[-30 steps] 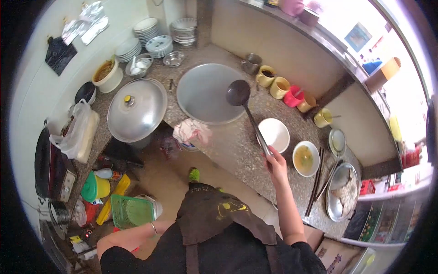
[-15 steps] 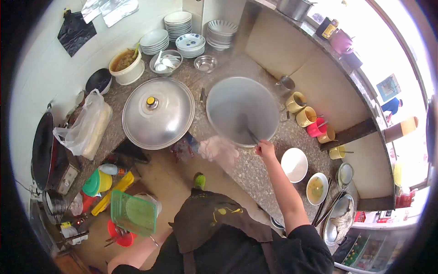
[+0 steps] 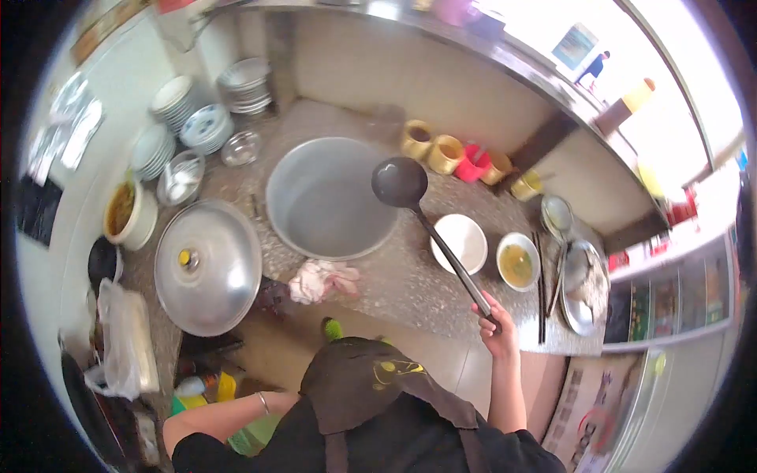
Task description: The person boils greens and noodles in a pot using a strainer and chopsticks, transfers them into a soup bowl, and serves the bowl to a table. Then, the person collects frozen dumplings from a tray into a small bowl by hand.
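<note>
A long-handled black ladle (image 3: 448, 251) is in my right hand (image 3: 498, 325), whose fingers wrap round the end of its handle. Its dark bowl hangs between the wide metal pot (image 3: 288, 213) and the yellow cups (image 3: 446, 154). Under the handle is a white bowl (image 3: 465, 243). To its right stands a bowl of yellowish soup (image 3: 517, 265) with bits of green in it. My left hand (image 3: 282, 400), a bracelet at its wrist, rests against the dark apron (image 3: 347, 386) at my waist; its fingers are hidden.
A domed lid (image 3: 213, 276) with a yellow knob lies left of the pot. A crumpled cloth (image 3: 319, 281) is at the counter edge. Stacked bowls (image 3: 246, 85) stand at the back. Dark chopsticks (image 3: 542, 299) and a metal dish (image 3: 578, 311) are at the right.
My right hand has lifted the ladle out of the pot and brought it right, over the white bowl. The view has turned right. My left hand has come in to my waist.
</note>
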Action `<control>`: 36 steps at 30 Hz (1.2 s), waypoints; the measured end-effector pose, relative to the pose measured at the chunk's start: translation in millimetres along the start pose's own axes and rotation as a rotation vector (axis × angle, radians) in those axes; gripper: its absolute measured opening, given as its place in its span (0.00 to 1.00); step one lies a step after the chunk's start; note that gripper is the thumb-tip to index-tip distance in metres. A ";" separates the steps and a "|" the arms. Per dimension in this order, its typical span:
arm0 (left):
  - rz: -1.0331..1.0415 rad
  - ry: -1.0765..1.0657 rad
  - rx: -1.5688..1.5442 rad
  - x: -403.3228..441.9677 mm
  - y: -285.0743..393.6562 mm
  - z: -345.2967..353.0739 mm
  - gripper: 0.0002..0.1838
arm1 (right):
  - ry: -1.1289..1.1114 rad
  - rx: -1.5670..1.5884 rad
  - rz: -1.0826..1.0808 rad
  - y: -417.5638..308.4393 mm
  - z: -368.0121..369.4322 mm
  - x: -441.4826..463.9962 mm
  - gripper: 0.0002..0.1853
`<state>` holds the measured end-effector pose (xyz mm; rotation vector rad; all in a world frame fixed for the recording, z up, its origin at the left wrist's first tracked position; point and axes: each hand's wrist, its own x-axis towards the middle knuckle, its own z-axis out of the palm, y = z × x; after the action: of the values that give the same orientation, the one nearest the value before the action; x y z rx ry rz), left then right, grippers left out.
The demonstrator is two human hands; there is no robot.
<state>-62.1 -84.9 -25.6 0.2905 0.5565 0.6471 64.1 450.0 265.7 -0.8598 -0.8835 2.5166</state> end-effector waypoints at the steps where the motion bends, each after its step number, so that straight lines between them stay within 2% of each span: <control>1: -0.047 -0.015 0.007 -5.2 10.8 -4.6 0.25 | 0.015 -0.017 -0.052 -2.2 -7.1 -19.5 0.30; 8: -0.299 -0.063 0.055 -10.6 77.6 -13.2 0.24 | 0.254 -0.058 -0.312 -20.1 -55.1 -134.5 0.29; 10: -0.335 -0.053 0.077 -5.0 90.1 -9.3 0.23 | 0.392 -0.153 -0.373 -22.9 -67.5 -156.4 0.29; 12: -0.354 -0.039 0.100 3.2 99.3 -2.8 0.23 | 0.446 -0.190 -0.393 -24.8 -81.0 -169.6 0.27; 15: -0.365 -0.006 0.127 18.8 110.3 9.5 0.23 | 0.553 -0.537 -0.464 -25.2 -110.8 -178.6 0.26; 22: -0.322 0.131 0.140 62.1 116.4 55.1 0.21 | 0.639 -0.700 -0.552 -38.8 -161.3 -188.4 0.26; 26: -0.273 0.244 0.112 84.2 102.6 86.2 0.21 | 0.636 -0.845 -0.629 -63.4 -200.2 -164.4 0.25; 30: -0.207 0.352 0.032 109.2 68.6 131.2 0.20 | 0.679 -1.085 -0.707 -88.7 -247.1 -91.2 0.26; 32: -0.176 0.403 -0.018 122.1 45.0 156.7 0.19 | 0.819 -1.487 -0.785 -93.2 -264.6 -57.2 0.26; 33: -0.154 0.428 -0.039 128.4 36.2 168.1 0.19 | 0.785 -1.498 -0.767 -90.8 -274.0 -40.9 0.26; 35: -0.109 0.479 -0.078 140.1 15.0 193.2 0.19 | 0.781 -1.602 -1.007 -86.1 -291.5 -13.9 0.24; 36: -0.084 0.510 -0.091 145.5 2.3 205.3 0.19 | 0.733 -1.617 -1.001 -81.7 -297.5 -8.0 0.24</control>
<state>150.2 -7.6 85.2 0.0110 1.0183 0.6645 269.7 640.6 136.8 -1.0720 -2.1653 0.2360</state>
